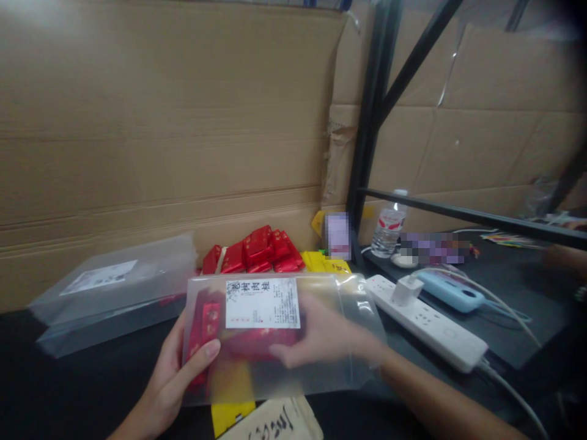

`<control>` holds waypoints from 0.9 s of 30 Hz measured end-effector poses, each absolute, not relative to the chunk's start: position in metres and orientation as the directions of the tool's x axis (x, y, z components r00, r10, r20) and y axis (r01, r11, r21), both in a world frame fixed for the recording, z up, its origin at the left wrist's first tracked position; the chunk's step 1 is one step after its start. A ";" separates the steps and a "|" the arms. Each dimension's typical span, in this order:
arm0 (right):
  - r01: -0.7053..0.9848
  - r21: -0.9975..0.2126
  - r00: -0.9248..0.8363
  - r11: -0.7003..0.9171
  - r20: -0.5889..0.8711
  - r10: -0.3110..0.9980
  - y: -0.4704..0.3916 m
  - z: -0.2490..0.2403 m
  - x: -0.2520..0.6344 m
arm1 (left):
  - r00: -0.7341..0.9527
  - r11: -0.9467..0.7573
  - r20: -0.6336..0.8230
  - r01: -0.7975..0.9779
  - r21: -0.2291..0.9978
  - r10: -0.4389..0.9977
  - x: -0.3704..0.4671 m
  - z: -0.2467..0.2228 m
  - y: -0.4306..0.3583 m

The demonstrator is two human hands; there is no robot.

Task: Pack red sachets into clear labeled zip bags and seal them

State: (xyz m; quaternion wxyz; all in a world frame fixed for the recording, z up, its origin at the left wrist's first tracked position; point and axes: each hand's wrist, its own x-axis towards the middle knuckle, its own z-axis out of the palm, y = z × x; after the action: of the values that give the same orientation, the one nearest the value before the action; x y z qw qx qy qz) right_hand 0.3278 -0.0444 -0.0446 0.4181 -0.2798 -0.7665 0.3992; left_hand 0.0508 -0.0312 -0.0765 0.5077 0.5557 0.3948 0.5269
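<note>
We hold the frosted plastic bag (275, 336) above the bench (82, 391), just in front of the red packets (257, 250). Our left hand (177, 373) has its grip closed on the bag's left edge, thumb on front. Our right hand (321, 336) is reached inside the bag, fingers curled around a red packet there.

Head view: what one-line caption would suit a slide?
Left hand holds a clear bag while right hand reaches inside among red packets.

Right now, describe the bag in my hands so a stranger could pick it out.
On the dark table before the cardboard wall, the left hand and right hand hold a frosted bag. Unlike the flat bag stack at left, it contains red packets.
</note>
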 end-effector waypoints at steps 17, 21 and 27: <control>-0.001 -0.723 -0.745 0.691 0.461 0.482 -0.042 -0.026 0.327 | 0.119 -0.049 0.065 -0.133 0.990 0.991 0.060 -0.079 -0.029; 0.068 -0.723 -0.614 0.687 0.512 0.600 -0.040 -0.034 0.325 | 0.158 -0.056 0.077 -0.131 0.990 0.984 0.056 -0.079 -0.021; 0.161 -0.803 -0.409 0.574 0.475 0.779 -0.036 -0.049 0.318 | 0.229 -0.171 0.180 -0.061 0.983 0.957 0.073 -0.060 -0.023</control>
State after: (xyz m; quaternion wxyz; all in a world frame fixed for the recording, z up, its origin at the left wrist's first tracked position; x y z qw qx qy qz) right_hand 0.3176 -0.0357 -0.0490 0.4488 -0.3070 -0.7652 0.3445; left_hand 0.0725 -0.0226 -0.0605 0.5189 0.5876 0.3812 0.4900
